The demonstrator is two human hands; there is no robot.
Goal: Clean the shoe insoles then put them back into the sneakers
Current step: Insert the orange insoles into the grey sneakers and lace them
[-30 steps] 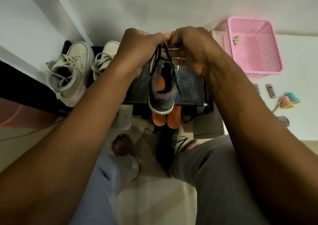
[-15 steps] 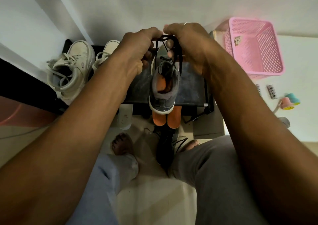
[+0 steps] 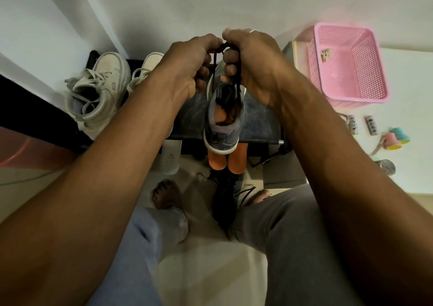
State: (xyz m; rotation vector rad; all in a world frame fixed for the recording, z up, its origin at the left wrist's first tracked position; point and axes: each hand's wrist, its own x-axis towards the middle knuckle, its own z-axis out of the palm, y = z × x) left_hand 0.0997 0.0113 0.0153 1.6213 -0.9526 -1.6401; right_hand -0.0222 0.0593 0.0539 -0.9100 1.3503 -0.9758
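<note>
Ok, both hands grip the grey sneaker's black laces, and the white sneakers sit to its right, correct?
Wrong side: the head view shows the white sneakers to the left of the grey sneaker, not its right. The left hand and right hand do both grip its black laces.

I count: one grey sneaker [image 3: 221,127] just below the left hand [image 3: 187,69] and right hand [image 3: 254,64], two orange insoles [image 3: 217,160] under it, one dark sneaker [image 3: 222,202] lower. Two white sneakers [image 3: 98,90] left of left hand; one pink basket [image 3: 367,71] right of right hand.
</note>
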